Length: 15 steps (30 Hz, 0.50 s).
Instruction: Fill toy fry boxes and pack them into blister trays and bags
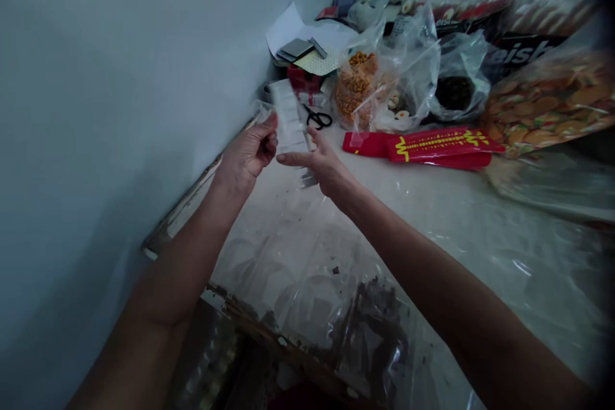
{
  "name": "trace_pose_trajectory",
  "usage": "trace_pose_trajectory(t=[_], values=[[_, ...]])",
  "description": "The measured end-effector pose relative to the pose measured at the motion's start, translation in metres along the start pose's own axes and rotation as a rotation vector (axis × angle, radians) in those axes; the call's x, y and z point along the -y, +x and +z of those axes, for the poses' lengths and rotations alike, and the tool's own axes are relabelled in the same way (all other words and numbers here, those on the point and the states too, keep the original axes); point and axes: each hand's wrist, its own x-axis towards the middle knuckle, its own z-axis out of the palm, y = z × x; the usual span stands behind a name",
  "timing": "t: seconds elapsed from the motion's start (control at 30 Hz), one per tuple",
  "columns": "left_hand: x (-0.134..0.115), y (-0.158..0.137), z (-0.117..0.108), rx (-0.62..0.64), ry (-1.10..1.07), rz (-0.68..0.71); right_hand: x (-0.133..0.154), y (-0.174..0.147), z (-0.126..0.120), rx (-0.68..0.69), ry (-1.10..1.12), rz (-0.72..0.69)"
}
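Note:
Above the back left part of the table, my right hand grips a white strip marked with faint cross lines. Its thumb lies across the lower end and the fingers are behind. What kind of strip it is, I cannot make out. My left hand is closed at the strip's left edge, pinching a bit of thin clear plastic that shows above the fingers. Just behind the strip lie black-handled scissors. A red packet with yellow print lies to the right of my right hand.
Clear plastic sheeting covers the table, whose worn edge runs along the wall. Bags of orange snacks, dark contents and round biscuits crowd the back right. Papers lie at the back.

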Motion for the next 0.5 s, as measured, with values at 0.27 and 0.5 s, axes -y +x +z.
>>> trace_pose_trajectory(t=[0.27,0.5], values=[[-0.013,0.067,-0.099,0.05,0.219,-0.239,0.013,-0.021,-0.066,-0.194,0.336,0.156],[0.033,0.085,-0.1,0.272,0.599,-0.285,0.027,-0.038,-0.072,-0.131,0.121,0.235]])
